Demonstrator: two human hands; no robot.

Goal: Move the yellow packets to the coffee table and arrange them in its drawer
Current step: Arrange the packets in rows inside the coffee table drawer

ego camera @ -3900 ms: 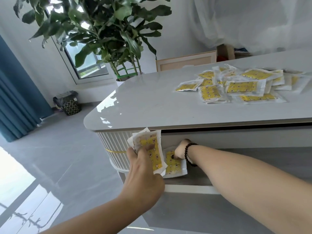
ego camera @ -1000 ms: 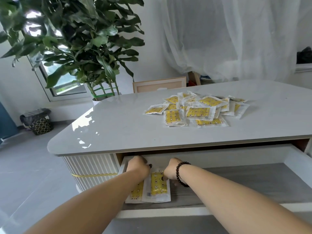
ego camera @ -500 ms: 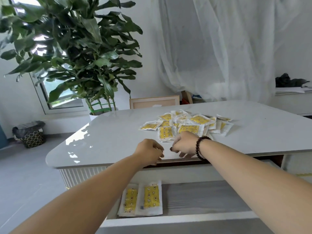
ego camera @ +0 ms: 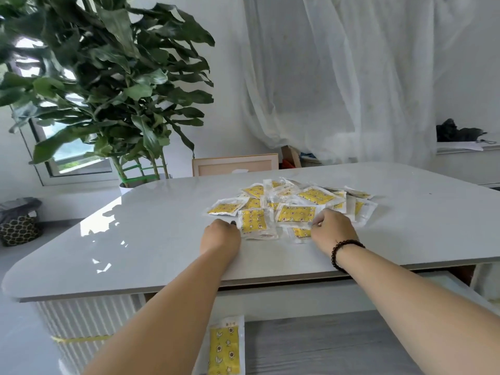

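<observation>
Both hands have advanced from the near edge of the coffee table (ego camera: 151,255) to the heap of yellow packets (ego camera: 292,207) on its top, and the drawer below has slipped lower in view.

Nearest the viewer, under the table's near edge, the open drawer (ego camera: 351,345) shows a grey wood-grain floor. One drawer packet (ego camera: 224,347) lies flat on that floor at its left end, partly hidden by the left forearm.

Above the table's near edge, the left hand (ego camera: 220,236) rests on the top with fingers curled, its fingertips at the left edge of the nearest packet (ego camera: 253,221) of the heap; whether it pinches that packet cannot be told. The right hand (ego camera: 334,228), a dark bead bracelet (ego camera: 343,253) on its wrist, lies curled at the near right side of the heap, thumb and fingers closing on the clear edge of the horizontal packet (ego camera: 296,213); the hold is narrow.

Farther across the table top, the remaining packets overlap in a loose pile near its middle.

Beyond the table's far edge stand a pale wooden frame (ego camera: 235,165) and, to its left, a leafy potted plant (ego camera: 108,85). Left of the table, on the floor, sits a patterned basket (ego camera: 19,223). Behind the table hangs a sheer white curtain (ego camera: 351,77).
</observation>
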